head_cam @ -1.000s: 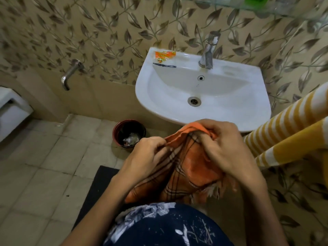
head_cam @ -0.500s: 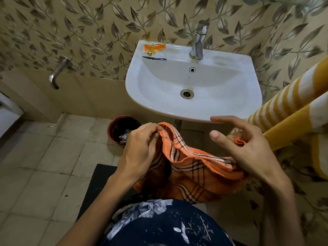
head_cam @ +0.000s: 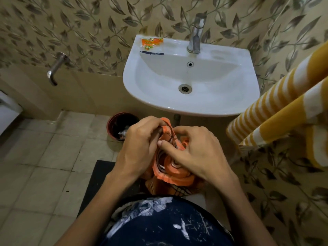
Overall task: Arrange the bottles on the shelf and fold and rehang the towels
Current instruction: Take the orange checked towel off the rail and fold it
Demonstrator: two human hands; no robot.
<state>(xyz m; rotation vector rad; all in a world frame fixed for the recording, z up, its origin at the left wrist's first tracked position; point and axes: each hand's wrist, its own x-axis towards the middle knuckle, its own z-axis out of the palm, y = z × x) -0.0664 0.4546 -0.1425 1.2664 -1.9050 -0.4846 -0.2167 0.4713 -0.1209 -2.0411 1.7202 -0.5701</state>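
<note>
Orange checked towel bunched at centre, below the sink, mid-fold. Left hand pinches its top edge; right hand presses the cloth, index finger out. Next move likely: find corners, square up. Bin at 10 o'clock from the hands holds scraps. Striped towel hangs at 3 o'clock.

Orange checked towel, yellow-striped towel
</note>
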